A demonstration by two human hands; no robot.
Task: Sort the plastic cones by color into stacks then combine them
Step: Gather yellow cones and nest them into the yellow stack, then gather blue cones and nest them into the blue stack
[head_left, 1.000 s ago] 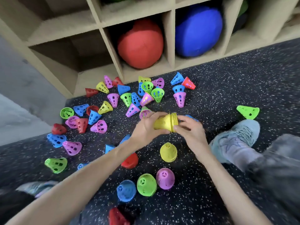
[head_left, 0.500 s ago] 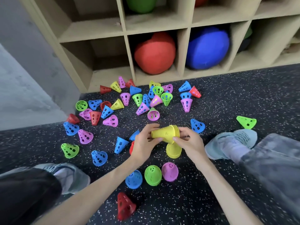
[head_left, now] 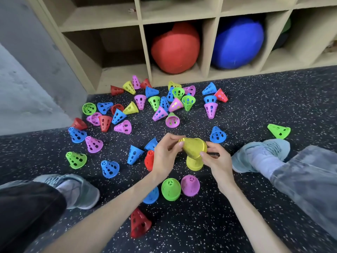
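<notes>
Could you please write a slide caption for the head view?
Both hands, left and right, hold a yellow cone stack above another yellow cone, loose cones scattered across the speckled floor.

The person's arms were bare, with no sleeves showing and nothing worn on the left hand (head_left: 165,156) or the right hand (head_left: 217,161). Each foot had a light blue-grey knit shoe, the left shoe (head_left: 78,190) and the right shoe (head_left: 260,154), with a pale sock showing above each one. The left trouser leg (head_left: 27,212) looked black, and the right trouser leg (head_left: 310,179) looked washed-out grey-blue, like jeans.
</notes>
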